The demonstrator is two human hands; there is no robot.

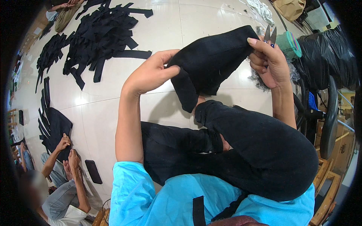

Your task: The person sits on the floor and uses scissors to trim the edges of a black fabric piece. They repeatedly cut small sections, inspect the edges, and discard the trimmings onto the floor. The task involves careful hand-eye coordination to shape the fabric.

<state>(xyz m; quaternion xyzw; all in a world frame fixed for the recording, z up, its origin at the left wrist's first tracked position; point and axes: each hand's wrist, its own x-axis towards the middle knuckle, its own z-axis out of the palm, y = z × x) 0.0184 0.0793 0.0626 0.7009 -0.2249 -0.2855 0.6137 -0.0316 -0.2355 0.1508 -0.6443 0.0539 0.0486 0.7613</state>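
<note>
A piece of black fabric (pixel 215 52) is stretched in the air between my two hands, above my crossed legs. My left hand (pixel 147 75) pinches its left end between thumb and fingers, and a narrow flap hangs down beside that grip. The upper right corner is pinched in my right hand (pixel 272 62). That same hand also keeps a small pair of thread snips (pixel 270 37), blades pointing up and apart, the handles mostly hidden by the fingers. Beneath the fabric, one of my feet partly shows.
A large heap of black fabric strips (pixel 102 34) covers the floor at the far left. Nearer left, a co-worker's hands (pixel 66 150) handle black fabric, with a phone (pixel 93 171) beside them. To the right are a green round container (pixel 291 43), a black plastic bag (pixel 328 56) and a wooden stool (pixel 328 188).
</note>
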